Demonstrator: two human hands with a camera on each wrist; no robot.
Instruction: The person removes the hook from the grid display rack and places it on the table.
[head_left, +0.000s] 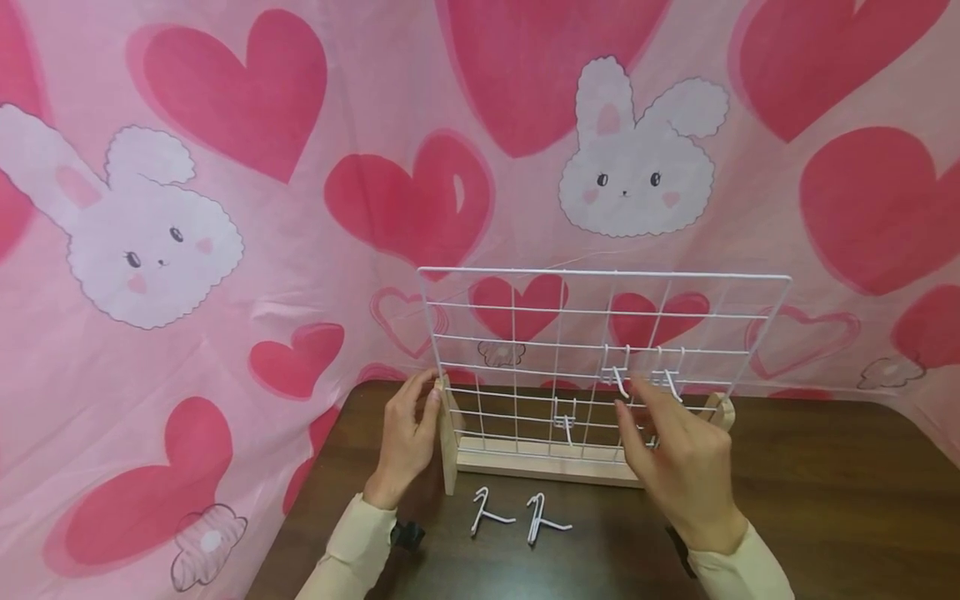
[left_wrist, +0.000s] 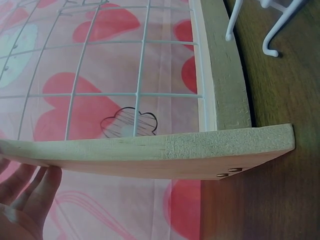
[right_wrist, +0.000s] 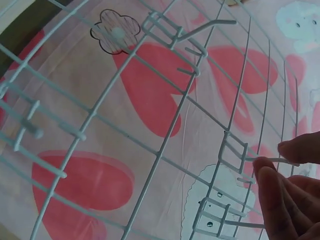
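Four hooks (head_left: 565, 419) on grid (head_left: 600, 272); left hand (head_left: 408, 425) unclenched against upright (head_left: 448, 442), presumably steadying; right hand (head_left: 686, 450), fingertips parted (two loose hooks (head_left: 537, 518) on bench (head_left: 847, 500)).

No text, label, brand, number or sign can be read on anything in the three views.

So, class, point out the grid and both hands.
Grid (head_left: 557, 342): head view, wire crossing near its middle.
Left hand (head_left: 407, 432): head view, middle of the hand.
Right hand (head_left: 684, 454): head view, back of the hand.
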